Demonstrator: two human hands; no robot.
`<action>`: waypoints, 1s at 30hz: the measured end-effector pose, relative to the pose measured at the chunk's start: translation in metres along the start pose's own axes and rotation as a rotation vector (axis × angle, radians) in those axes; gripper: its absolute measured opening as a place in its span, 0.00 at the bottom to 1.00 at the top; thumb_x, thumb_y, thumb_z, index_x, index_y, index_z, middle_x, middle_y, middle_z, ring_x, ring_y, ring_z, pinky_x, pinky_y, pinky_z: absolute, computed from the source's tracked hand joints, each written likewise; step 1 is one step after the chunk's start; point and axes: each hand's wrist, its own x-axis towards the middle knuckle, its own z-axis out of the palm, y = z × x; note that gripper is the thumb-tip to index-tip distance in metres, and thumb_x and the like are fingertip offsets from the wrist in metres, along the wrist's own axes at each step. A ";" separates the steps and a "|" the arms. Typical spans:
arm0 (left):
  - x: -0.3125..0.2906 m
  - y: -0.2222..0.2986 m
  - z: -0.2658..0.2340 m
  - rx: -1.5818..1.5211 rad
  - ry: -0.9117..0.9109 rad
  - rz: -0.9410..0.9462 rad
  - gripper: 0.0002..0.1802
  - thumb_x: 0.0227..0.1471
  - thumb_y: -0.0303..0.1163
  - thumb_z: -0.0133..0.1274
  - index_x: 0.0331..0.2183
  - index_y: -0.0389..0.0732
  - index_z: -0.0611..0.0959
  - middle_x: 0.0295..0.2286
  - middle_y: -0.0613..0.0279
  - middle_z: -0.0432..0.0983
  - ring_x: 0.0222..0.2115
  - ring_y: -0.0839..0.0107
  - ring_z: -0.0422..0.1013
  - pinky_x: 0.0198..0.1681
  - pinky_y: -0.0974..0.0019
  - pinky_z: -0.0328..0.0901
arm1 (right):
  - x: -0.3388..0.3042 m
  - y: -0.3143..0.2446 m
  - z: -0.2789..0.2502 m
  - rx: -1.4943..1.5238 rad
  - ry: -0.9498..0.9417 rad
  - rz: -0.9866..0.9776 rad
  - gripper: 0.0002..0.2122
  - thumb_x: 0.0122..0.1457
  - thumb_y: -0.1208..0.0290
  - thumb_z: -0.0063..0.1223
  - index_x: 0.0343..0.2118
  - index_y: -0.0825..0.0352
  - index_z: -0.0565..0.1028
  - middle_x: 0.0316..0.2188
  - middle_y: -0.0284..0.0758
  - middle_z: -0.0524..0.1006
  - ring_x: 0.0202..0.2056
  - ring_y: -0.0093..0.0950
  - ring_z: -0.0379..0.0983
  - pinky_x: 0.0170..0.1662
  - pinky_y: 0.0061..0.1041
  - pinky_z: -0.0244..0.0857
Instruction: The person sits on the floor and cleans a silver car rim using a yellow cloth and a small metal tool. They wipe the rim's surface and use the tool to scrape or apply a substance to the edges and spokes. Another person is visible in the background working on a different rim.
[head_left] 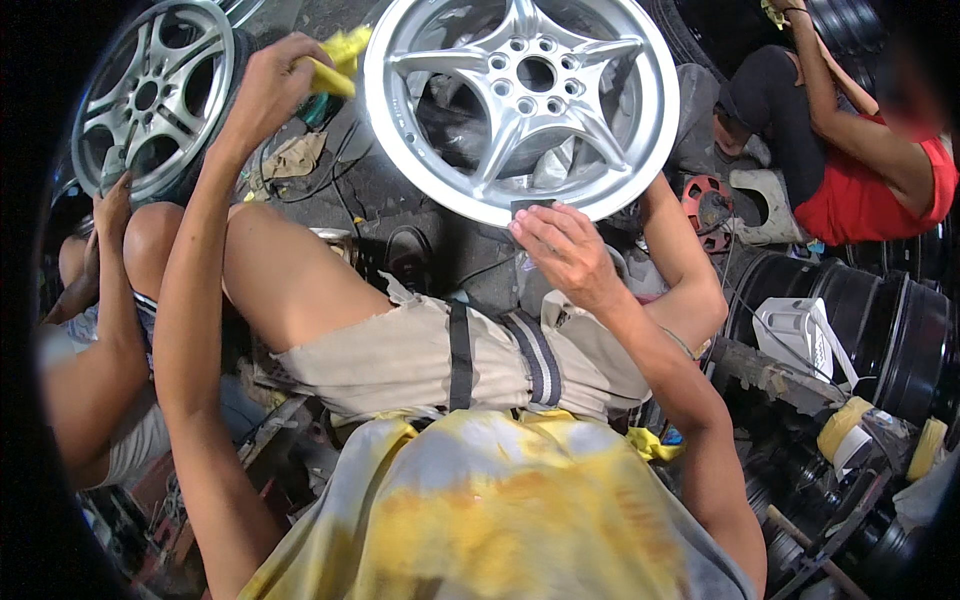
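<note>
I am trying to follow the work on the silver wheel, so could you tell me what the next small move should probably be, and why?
Probably a short rub along the lower rim of the silver alloy wheel with the small dark pad, since the right hand presses it there. The left hand grips a yellow cloth at the wheel's left edge, ready to wipe.

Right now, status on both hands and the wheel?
Left hand grips yellow cloth beside silver alloy wheel. Right hand presses small dark pad on lower rim. Cables on the floor underneath.

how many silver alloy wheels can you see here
2: one silver wheel at top centre, by the right hand and left hand; another silver wheel at top left. Dark rims at right may hide more.
</note>
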 end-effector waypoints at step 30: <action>0.059 -0.037 0.050 -0.473 0.175 -0.464 0.13 0.52 0.31 0.48 0.24 0.35 0.83 0.19 0.68 0.73 0.22 0.76 0.66 0.25 0.66 0.61 | 0.021 -0.007 -0.015 0.343 -0.007 0.604 0.05 0.53 0.74 0.67 0.32 0.65 0.81 0.29 0.35 0.75 0.37 0.35 0.72 0.41 0.34 0.63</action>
